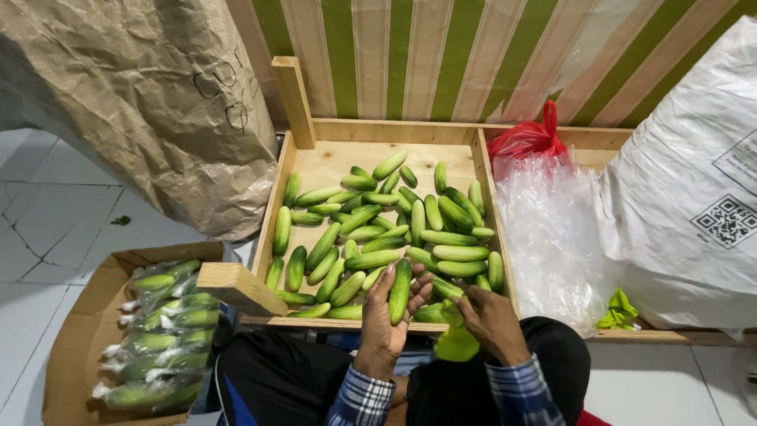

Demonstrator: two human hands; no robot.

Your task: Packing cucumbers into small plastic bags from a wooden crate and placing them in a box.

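Left hand [384, 319] grip grasps one cucumber [400, 290]; right hand [490, 319] pinches green bag [456, 339].

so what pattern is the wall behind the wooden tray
Vertical green and cream stripes on the wall, seen in the head view, behind the wooden tray.

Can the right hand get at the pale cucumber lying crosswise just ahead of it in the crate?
Probably yes: the right hand sits at the wooden crate edge, and the pale cucumber lies uncovered on top, nothing between.

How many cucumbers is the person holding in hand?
1: a cucumber upright in the left hand. The right hand holds only a green bag; anything beneath it is hidden.
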